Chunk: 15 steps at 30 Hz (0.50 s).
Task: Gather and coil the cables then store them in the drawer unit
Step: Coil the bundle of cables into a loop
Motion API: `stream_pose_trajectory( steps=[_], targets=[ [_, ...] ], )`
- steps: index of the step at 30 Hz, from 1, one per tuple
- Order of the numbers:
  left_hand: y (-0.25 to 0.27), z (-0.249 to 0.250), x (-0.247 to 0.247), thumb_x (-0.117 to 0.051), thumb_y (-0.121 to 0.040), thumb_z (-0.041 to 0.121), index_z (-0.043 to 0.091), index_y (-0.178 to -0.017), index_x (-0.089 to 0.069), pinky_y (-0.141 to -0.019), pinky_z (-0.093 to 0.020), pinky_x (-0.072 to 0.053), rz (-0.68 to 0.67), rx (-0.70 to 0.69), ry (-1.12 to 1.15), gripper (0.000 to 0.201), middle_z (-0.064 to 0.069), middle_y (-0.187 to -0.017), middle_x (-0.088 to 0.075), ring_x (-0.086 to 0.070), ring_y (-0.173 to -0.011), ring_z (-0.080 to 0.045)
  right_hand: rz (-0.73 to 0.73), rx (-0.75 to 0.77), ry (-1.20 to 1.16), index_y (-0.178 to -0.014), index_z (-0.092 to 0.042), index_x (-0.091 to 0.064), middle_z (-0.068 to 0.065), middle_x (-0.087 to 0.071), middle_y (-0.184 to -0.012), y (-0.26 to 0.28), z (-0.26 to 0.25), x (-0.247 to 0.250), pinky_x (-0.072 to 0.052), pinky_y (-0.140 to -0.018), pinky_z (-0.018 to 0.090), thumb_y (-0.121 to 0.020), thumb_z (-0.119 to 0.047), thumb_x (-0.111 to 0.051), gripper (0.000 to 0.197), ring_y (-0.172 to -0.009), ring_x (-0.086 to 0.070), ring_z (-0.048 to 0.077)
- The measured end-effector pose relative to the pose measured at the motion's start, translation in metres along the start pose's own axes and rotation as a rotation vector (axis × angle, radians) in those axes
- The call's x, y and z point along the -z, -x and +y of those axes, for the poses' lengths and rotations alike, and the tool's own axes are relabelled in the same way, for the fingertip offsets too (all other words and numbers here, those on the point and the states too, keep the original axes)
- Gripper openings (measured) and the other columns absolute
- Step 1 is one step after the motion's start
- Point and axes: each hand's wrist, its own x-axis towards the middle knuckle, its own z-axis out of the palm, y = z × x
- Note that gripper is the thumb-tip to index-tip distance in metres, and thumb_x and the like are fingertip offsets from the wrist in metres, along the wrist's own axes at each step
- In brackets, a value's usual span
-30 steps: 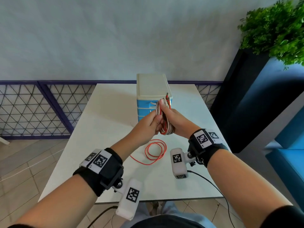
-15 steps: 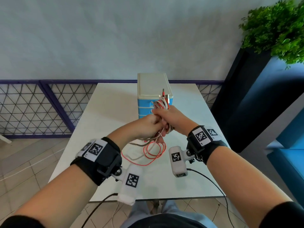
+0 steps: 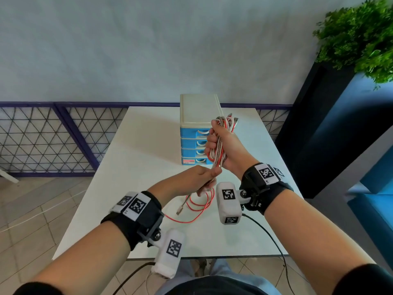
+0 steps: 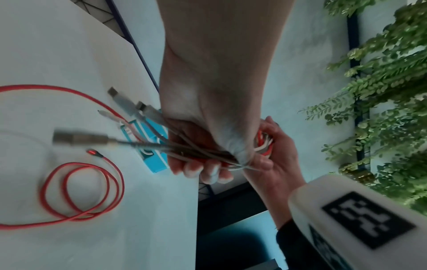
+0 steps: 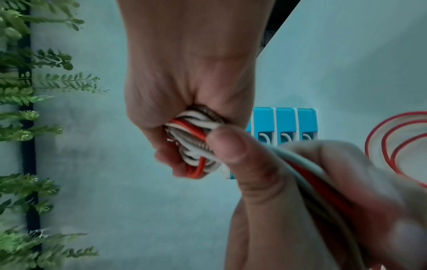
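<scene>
The drawer unit (image 3: 198, 133) stands shut toward the tabletop's (image 3: 136, 158) far edge. In front of it the right hand (image 3: 221, 145) has risen, its grip wrapped around the cable bundle (image 3: 219, 150); the left hand (image 3: 197, 180) has dropped, pinching the loose tails. A red cable (image 3: 200, 204) lies coiled near the front edge, so gathering looks unfinished.

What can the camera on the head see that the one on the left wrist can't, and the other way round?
Only the head view shows the whole drawer unit, all drawers closed, and both wristbands. Only the left wrist view shows the plug ends sticking out of the left hand. Both show the right hand gripping the cable bundle, and the red cable coiled on the table.
</scene>
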Motion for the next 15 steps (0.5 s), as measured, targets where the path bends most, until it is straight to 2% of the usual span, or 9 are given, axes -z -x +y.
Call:
stream_pose_trajectory(
  steps=[3, 6, 9, 11, 12, 14, 15],
  targets=[
    [0.001, -0.008, 0.001, -0.032, -0.097, 0.047, 0.015, -0.062, -0.042, -0.05, -0.012, -0.037, -0.053, -0.01, 0.053, 0.049, 0.007, -0.054, -0.043, -0.039, -0.046, -0.008, 0.05, 0.035, 0.019, -0.072, -0.015, -0.047, -0.007, -0.034, -0.045, -0.002, 0.004, -0.001, -0.036, -0.037, 0.019, -0.094, -0.032, -0.058, 0.03, -0.035, -0.032, 0.005],
    [0.007, -0.026, 0.011, -0.033, -0.093, 0.052, 0.01, -0.072, -0.05, -0.057, -0.017, -0.041, -0.125, 0.048, 0.035, 0.051, 0.012, -0.052, -0.046, -0.044, -0.049, -0.01, 0.075, 0.056, 0.047, -0.069, -0.017, -0.044, -0.008, -0.033, -0.043, -0.004, -0.003, 0.007, -0.034, -0.036, 0.019, -0.094, -0.033, -0.058, 0.032, -0.033, -0.03, 0.004],
    [0.016, -0.047, 0.023, -0.034, -0.093, 0.054, 0.015, -0.078, -0.053, -0.058, -0.019, -0.037, -0.122, 0.122, 0.103, 0.046, 0.008, -0.057, -0.043, -0.047, -0.054, -0.01, 0.118, 0.083, 0.033, -0.069, -0.018, -0.044, -0.008, -0.033, -0.044, -0.006, -0.014, 0.02, -0.034, -0.036, 0.019, -0.093, -0.033, -0.06, 0.032, -0.033, -0.031, 0.005],
    [0.02, -0.052, 0.028, -0.036, -0.097, 0.046, 0.013, -0.087, -0.057, -0.065, -0.023, -0.039, -0.09, 0.128, 0.179, 0.04, 0.007, -0.06, -0.043, -0.047, -0.057, -0.01, 0.149, 0.101, 0.054, -0.068, -0.018, -0.044, -0.007, -0.032, -0.045, -0.006, -0.017, 0.026, -0.034, -0.037, 0.02, -0.093, -0.033, -0.06, 0.033, -0.034, -0.03, 0.006],
    [0.02, -0.051, 0.029, -0.036, -0.099, 0.039, 0.012, -0.091, -0.059, -0.066, -0.02, -0.04, -0.054, 0.123, 0.178, 0.037, 0.006, -0.061, -0.042, -0.046, -0.058, -0.009, 0.162, 0.107, 0.079, -0.068, -0.018, -0.044, -0.007, -0.031, -0.046, -0.006, -0.016, 0.027, -0.034, -0.037, 0.02, -0.092, -0.033, -0.06, 0.033, -0.034, -0.03, 0.006],
    [0.017, -0.046, 0.032, -0.036, -0.101, 0.03, 0.015, -0.091, -0.062, -0.062, -0.013, -0.039, 0.056, 0.113, 0.047, 0.032, 0.004, -0.066, -0.045, -0.044, -0.06, -0.008, 0.184, 0.123, 0.19, -0.068, -0.018, -0.044, -0.005, -0.032, -0.048, -0.005, -0.015, 0.029, -0.037, -0.039, 0.022, -0.092, -0.033, -0.061, 0.033, -0.036, -0.031, 0.008],
    [0.014, -0.043, 0.033, -0.036, -0.101, 0.028, 0.019, -0.09, -0.063, -0.064, -0.014, -0.04, 0.115, 0.101, -0.047, 0.03, 0.004, -0.07, -0.048, -0.045, -0.066, -0.01, 0.19, 0.135, 0.279, -0.068, -0.018, -0.045, -0.004, -0.033, -0.049, -0.005, -0.014, 0.029, -0.04, -0.041, 0.023, -0.091, -0.033, -0.061, 0.032, -0.038, -0.033, 0.009]
  ],
)
